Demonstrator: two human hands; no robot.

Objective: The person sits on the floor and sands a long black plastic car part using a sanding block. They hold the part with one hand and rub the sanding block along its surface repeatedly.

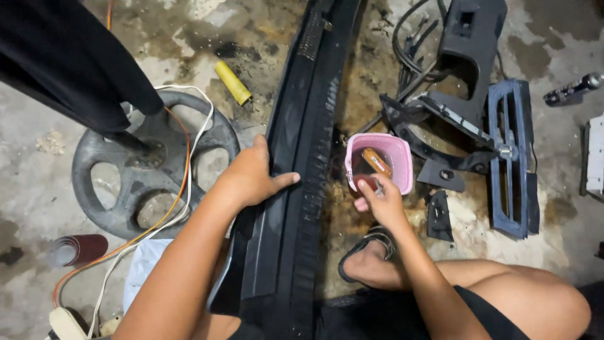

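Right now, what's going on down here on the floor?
A person sits on a stained concrete floor among dismantled black car trim. Their left hand rests flat on a long black plastic panel lying lengthwise in front of them. Their right hand reaches into a small pink tub holding murky liquid and something orange. A steering wheel lies to the left.

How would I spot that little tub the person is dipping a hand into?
Find the long black trim panel running up the middle of the stained concrete floor, steadied by the left hand. Just right of it, the right hand reaches into a small tub. It is the only pink thing among dark car parts, square-mouthed, with an orange piece inside.
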